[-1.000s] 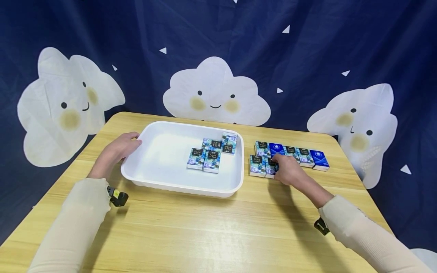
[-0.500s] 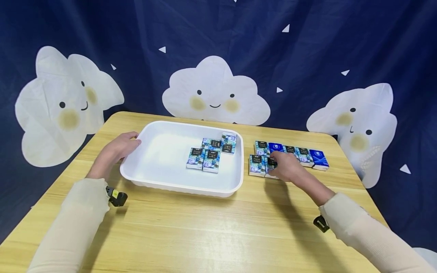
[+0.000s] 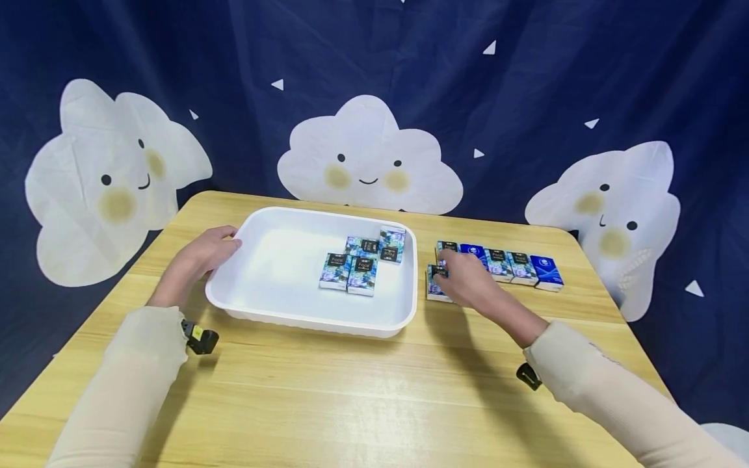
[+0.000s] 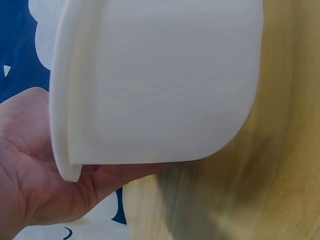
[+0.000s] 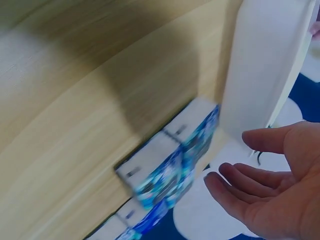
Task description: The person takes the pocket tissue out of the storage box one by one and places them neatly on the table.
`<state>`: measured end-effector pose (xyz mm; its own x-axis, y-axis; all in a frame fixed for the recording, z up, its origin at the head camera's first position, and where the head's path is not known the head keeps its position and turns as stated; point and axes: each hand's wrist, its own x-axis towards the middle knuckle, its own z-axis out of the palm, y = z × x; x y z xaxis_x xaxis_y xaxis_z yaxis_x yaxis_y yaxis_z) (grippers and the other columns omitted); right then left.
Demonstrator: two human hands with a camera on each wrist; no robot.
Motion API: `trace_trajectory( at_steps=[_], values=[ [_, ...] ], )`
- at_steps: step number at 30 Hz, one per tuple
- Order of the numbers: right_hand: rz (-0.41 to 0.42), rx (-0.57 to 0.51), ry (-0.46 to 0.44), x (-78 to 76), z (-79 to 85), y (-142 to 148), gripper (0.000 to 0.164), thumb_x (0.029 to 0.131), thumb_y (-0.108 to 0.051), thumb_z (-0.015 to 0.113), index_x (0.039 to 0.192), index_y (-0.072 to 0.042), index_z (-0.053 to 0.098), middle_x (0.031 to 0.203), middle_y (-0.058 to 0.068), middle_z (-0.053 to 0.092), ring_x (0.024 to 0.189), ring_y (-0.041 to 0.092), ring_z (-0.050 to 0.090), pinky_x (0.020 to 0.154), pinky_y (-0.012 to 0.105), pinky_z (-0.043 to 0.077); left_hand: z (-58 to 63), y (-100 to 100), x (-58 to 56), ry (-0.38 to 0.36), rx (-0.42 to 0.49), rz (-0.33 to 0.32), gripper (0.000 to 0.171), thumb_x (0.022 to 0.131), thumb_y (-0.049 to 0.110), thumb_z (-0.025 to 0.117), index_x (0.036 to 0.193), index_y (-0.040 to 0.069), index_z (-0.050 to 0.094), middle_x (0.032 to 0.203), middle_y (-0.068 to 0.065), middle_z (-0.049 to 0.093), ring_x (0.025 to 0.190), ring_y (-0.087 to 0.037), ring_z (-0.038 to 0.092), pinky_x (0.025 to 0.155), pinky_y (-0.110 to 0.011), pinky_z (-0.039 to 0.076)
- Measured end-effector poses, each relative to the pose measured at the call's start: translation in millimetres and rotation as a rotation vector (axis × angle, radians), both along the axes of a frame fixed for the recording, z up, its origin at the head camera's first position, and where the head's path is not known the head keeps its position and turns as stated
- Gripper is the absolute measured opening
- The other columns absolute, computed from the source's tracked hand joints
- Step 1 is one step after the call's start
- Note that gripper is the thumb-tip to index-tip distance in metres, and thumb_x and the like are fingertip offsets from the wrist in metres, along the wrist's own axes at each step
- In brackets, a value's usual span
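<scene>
At the left end of the white tray [image 3: 275, 260], my left hand [image 3: 201, 257] holds the rim, with the thumb side at the edge; the left wrist view has the hand [image 4: 45, 175] against the tray's wall [image 4: 170, 90]. My right hand [image 3: 471, 279] hovers over a front tissue pack [image 3: 437, 289], covering its neighbour in the head view. Relaxed fingers and a separate thumb show on the right hand [image 5: 270, 180], with nothing between them; tissue packs [image 5: 152, 167] lie side by side below. Inside the tray, several floral tissue packs [image 3: 363, 276] sit toward the right.
A back row of packs stands on the wooden table [image 3: 351, 403], including floral packs [image 3: 522, 268] and a plain blue pack [image 3: 547, 273] at its right end. A dark blue curtain [image 3: 515, 84] with cloud faces hangs behind the table.
My right hand has shifted left along the tissue packs, from the second front pack toward the first, uncovering more of the back row. My left hand stays at the tray.
</scene>
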<state>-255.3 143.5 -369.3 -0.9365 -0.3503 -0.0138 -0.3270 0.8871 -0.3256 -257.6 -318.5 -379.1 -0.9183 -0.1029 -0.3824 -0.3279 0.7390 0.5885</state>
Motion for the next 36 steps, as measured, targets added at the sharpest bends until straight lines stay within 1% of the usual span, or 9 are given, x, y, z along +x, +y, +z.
trace_trajectory(
  at_steps=[5,7,15,22,25,28,32,34,36],
  values=[
    [0.022,-0.026,0.074,0.9,2.2,-16,0.039,0.090,-0.016,0.061,0.124,0.002,0.056,0.094,0.013,0.066,0.078,0.024,0.064,0.068,0.038,0.053,1.1,0,-0.2,0.017,0.018,-0.010,0.051,0.103,0.029,0.030,0.147,0.003,0.026,0.138,-0.027,0.037,0.113,-0.039,0.046,0.080,-0.042,0.048],
    [0.025,-0.022,0.101,0.6,3.5,-22,0.038,0.090,-0.015,0.062,0.124,0.002,0.056,0.094,0.014,0.066,0.075,0.023,0.063,0.066,0.037,0.053,1.6,0,-0.2,0.019,0.021,-0.010,0.051,0.103,0.029,0.030,0.147,0.004,0.027,0.137,-0.026,0.038,0.111,-0.038,0.047,0.078,-0.039,0.048],
    [0.033,-0.012,0.127,0.0,7.3,-42,0.040,0.089,-0.014,0.062,0.125,0.001,0.055,0.111,0.020,0.063,0.089,0.028,0.062,0.071,0.039,0.052,2.2,-1,1.0,0.020,0.028,-0.012,0.050,0.103,0.028,0.030,0.147,0.004,0.027,0.136,-0.026,0.039,0.111,-0.038,0.048,0.079,-0.041,0.048],
    [0.063,0.009,0.147,2.0,10.8,-62,0.040,0.086,-0.012,0.066,0.123,0.000,0.056,0.105,0.019,0.063,0.091,0.030,0.062,0.068,0.037,0.054,4.5,-1,1.6,0.006,0.018,-0.007,0.053,0.103,0.032,0.031,0.148,0.004,0.025,0.137,-0.026,0.037,0.112,-0.039,0.045,0.078,-0.039,0.046],
    [0.086,0.007,0.157,3.6,12.0,-72,0.039,0.086,-0.012,0.066,0.123,-0.001,0.057,0.107,0.018,0.064,0.094,0.030,0.062,0.073,0.038,0.054,4.2,-1,2.2,0.000,0.015,-0.002,0.054,0.103,0.033,0.031,0.148,0.004,0.024,0.138,-0.027,0.037,0.112,-0.039,0.045,0.079,-0.040,0.046],
    [0.120,0.005,0.200,5.4,8.7,-82,0.037,0.086,-0.013,0.067,0.120,0.000,0.059,0.105,0.017,0.064,0.092,0.031,0.062,0.076,0.040,0.053,2.9,-2,2.4,0.002,0.015,0.000,0.053,0.103,0.032,0.031,0.148,0.004,0.025,0.138,-0.027,0.037,0.112,-0.039,0.045,0.078,-0.040,0.046],
    [0.182,0.021,0.266,8.3,-1.5,-93,0.033,0.085,-0.014,0.069,0.113,0.001,0.060,0.097,0.015,0.063,0.082,0.028,0.062,0.071,0.038,0.053,1.4,-2,2.0,0.010,0.022,-0.007,0.051,0.103,0.030,0.030,0.147,0.004,0.027,0.138,-0.026,0.037,0.111,-0.038,0.046,0.076,-0.037,0.046],
    [0.201,0.041,0.262,10.0,-6.4,-98,0.035,0.085,-0.015,0.069,0.115,0.000,0.060,0.098,0.014,0.063,0.084,0.027,0.062,0.071,0.037,0.053,1.1,-2,1.8,0.011,0.022,-0.011,0.051,0.103,0.030,0.030,0.147,0.004,0.027,0.138,-0.026,0.037,0.111,-0.038,0.046,0.075,-0.036,0.046],
    [0.206,0.068,0.224,11.3,-10.0,-102,0.040,0.086,-0.018,0.068,0.120,0.000,0.058,0.102,0.014,0.063,0.089,0.027,0.062,0.074,0.036,0.053,0.9,-2,1.7,0.012,0.015,-0.013,0.051,0.103,0.030,0.030,0.147,0.004,0.027,0.138,-0.026,0.037,0.112,-0.038,0.046,0.074,-0.035,0.046]
  ],
)
